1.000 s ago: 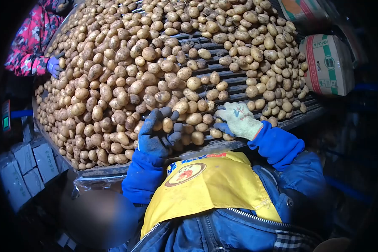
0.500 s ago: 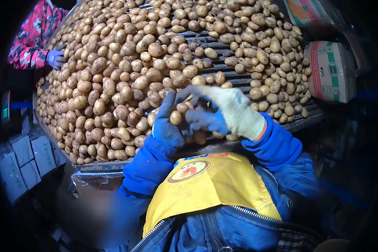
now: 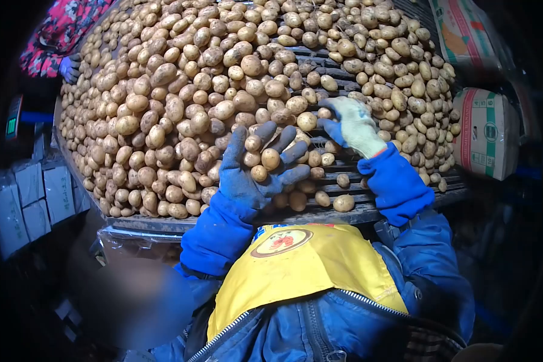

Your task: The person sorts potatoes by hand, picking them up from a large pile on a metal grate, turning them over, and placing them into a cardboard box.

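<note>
My left hand [image 3: 253, 172], in a dirty blue-coated glove, is palm up at the near side of the potato heap [image 3: 169, 120]. Its fingers are spread, and several small potatoes [image 3: 270, 159] rest in the palm and against the fingers. To the right, my right hand [image 3: 353, 125], in a pale glove with blue-coated fingers, reaches over the dark slatted surface [image 3: 359, 172]. Its thumb and fingers are apart with nothing visible between them. Just left of its fingertips lies a single potato [image 3: 306, 121]. Loose potatoes [image 3: 343, 203] lie on the slats below it.
Another person's gloved hand [image 3: 69, 69] is at the heap's far left. Printed cartons [image 3: 485, 133] stand along the right side, and white boxes [image 3: 58, 192] at the lower left. A dark edge [image 3: 157, 221] runs along the near side of the surface.
My hands have moved apart. The right has gone up and right, and the left has turned palm up with potatoes in it. More slats show between them, and the view has shifted slightly.
</note>
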{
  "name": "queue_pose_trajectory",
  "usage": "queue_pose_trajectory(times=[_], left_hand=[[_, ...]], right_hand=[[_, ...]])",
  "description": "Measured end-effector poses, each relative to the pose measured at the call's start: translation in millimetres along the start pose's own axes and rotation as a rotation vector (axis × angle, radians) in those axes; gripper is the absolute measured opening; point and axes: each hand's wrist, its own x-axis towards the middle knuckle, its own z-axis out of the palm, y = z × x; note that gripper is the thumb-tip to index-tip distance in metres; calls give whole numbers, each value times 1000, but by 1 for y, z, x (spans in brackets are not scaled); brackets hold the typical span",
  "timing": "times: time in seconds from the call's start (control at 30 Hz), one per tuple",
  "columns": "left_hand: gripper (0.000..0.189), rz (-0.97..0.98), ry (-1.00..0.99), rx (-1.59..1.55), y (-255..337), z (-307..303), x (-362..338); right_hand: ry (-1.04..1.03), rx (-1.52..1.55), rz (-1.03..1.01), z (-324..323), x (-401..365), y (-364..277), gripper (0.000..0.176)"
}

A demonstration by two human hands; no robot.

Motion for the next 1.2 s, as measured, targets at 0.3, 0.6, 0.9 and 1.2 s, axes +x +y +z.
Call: queue_pose_trajectory(times=[0.3, 0.6, 0.9, 1.2], left_hand=[[56, 108, 235, 76, -1, 4, 2], [50, 270, 169, 282, 7, -6, -16], [71, 671, 194, 1293, -10, -14, -37], [56, 453, 188, 241, 10, 1, -43]], right_hand=[[326, 661, -291, -51, -5, -100, 34], [227, 367, -418, -44, -17, -120, 58], [261, 228, -397, -17, -24, -132, 75], [-80, 784, -202, -43, -23, -128, 58]])
